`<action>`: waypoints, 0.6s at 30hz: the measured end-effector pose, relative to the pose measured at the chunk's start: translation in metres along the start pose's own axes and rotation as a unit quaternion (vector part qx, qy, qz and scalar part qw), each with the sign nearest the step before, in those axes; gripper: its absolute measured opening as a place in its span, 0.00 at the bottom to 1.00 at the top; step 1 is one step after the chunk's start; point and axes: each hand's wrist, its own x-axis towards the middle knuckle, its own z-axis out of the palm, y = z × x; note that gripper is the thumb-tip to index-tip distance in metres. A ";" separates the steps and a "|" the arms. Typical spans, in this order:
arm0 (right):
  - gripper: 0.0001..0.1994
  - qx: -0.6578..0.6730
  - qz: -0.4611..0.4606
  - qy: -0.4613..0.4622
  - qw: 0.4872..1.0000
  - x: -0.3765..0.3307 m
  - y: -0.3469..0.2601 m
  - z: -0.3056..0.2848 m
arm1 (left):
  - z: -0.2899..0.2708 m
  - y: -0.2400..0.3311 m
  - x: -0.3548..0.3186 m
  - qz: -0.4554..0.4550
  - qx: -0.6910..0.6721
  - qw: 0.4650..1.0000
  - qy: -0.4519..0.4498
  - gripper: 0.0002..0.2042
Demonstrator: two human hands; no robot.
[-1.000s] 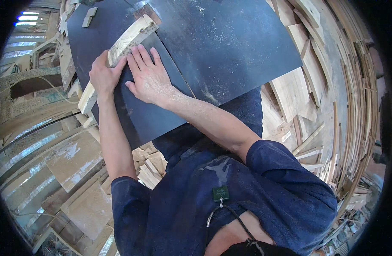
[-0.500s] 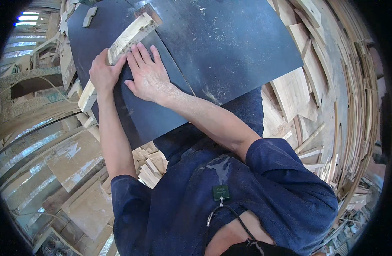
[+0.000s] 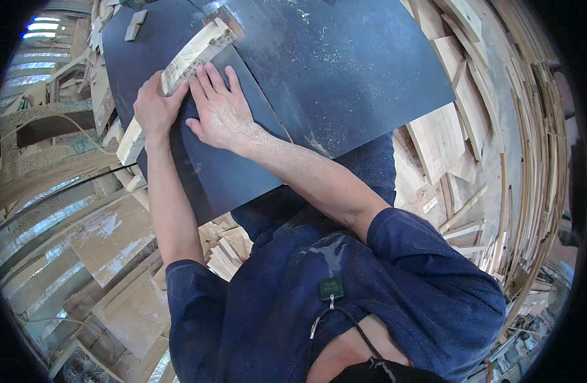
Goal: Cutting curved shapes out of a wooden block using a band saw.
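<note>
A long, pale, slightly curved piece of wood [image 3: 194, 56] lies slantwise across the dark tabletop [image 3: 344, 70], its far end darker and rough. My left hand [image 3: 158, 108] is closed round its middle, the thumb on the near side and the fingers partly hidden behind it. Dusty with sawdust, my right hand [image 3: 220, 108] lies flat with the fingers stretched and apart, fingertips against the wood's near side. The wood's far end meets a small brownish plate [image 3: 229, 20] set in the tabletop at a long narrow seam.
Two small wood offcuts [image 3: 135, 25] lie on the tabletop at the far left. Stacked boards [image 3: 437, 140] and long thin strips [image 3: 542, 159] stand to the right. Dusty boards [image 3: 114, 236] fill the left side. Loose wood pieces [image 3: 226, 255] lie below the table's near edge.
</note>
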 end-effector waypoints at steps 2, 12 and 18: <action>0.45 -0.005 0.000 -0.003 1.000 0.001 0.000 0.001 | 0.001 -0.002 0.001 0.004 0.001 1.000 0.000 0.32; 0.46 -0.007 -0.001 0.011 1.000 0.007 -0.001 0.004 | 0.003 -0.003 0.006 -0.003 -0.004 1.000 0.009 0.34; 0.46 -0.001 0.008 0.006 1.000 0.009 -0.002 0.004 | 0.002 0.001 0.007 -0.011 0.004 1.000 0.008 0.33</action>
